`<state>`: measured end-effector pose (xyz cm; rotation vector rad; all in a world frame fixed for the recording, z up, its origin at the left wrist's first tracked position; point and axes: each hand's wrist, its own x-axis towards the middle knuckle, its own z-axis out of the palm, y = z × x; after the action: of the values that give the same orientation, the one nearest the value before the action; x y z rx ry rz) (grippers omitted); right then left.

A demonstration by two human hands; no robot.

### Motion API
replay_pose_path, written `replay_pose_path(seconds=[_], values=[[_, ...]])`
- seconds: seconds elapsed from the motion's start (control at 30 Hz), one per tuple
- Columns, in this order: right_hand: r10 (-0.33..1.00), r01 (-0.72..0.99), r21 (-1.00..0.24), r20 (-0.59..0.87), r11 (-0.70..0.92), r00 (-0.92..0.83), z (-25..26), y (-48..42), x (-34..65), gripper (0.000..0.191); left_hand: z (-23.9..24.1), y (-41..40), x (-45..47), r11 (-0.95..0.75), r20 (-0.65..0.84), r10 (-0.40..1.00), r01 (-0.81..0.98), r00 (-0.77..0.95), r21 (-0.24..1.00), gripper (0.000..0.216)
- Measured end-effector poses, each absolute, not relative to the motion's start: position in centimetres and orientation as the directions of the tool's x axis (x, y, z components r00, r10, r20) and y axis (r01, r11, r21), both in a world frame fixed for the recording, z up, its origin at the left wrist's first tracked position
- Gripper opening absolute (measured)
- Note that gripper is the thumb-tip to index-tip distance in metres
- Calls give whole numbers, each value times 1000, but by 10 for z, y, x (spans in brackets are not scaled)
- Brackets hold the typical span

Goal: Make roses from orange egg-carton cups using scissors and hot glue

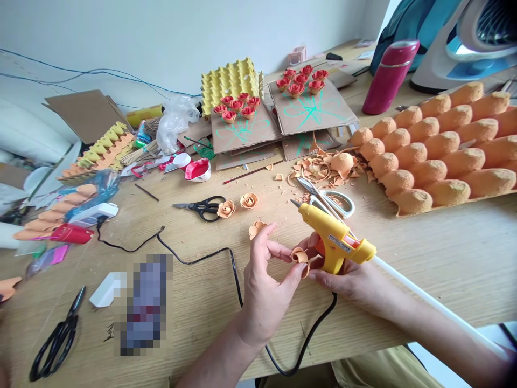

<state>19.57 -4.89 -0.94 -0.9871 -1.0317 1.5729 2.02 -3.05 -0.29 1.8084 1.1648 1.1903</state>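
Between the thumb and fingers of my left hand [266,280] is a small orange egg-carton flower [299,256], its petals curled round. My right hand [347,280] is wrapped around the handle of a yellow hot glue gun [335,234], whose nozzle points up and left. Right-hand fingertips also reach the flower's side. A long white glue stick [428,299] runs out of the gun's back over my right forearm. Just beyond my left fingers lies a flat orange petal piece [257,230]. Two finished-looking orange flowers [249,201] sit farther back, near black-handled scissors [204,207].
A black cord [202,256] crosses the table to the gun. Orange egg trays [440,145] stand at right, beside scraps [315,167] and grey-handled scissors [337,202]. Cardboard sheets [315,110] hold red flowers [297,89]. Another pair of scissors [56,339] lies front left; a pink bottle [391,78] stands behind.
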Motion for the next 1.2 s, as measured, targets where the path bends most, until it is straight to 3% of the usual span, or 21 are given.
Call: replay_pose_path(seconds=[0.37, 0.6, 0.73, 0.93, 1.2], values=[[991, -145, -984, -91, -104, -93, -6, -52, 192, 17, -2, -33, 22, -299, 261, 932, 127, 252, 946, 57], [994, -138, -987, -66, -79, -90, -1, -51, 192, 13, -1, -33, 20, -344, 292, 921, 191, 257, 919, 55], [996, -164, -983, -75, -83, -54, -8, -49, 196, 19, -1, -31, 16, -348, 297, 920, 182, 257, 920, 46], [985, -296, -950, -137, -100, 106, -18, -43, 203, 40, 1, -26, 15, -220, 207, 960, 53, 188, 974, 24], [976, -336, -933, -180, -131, 121, -15, -44, 203, 42, 2, -23, 14, -181, 175, 971, 21, 165, 983, 12]])
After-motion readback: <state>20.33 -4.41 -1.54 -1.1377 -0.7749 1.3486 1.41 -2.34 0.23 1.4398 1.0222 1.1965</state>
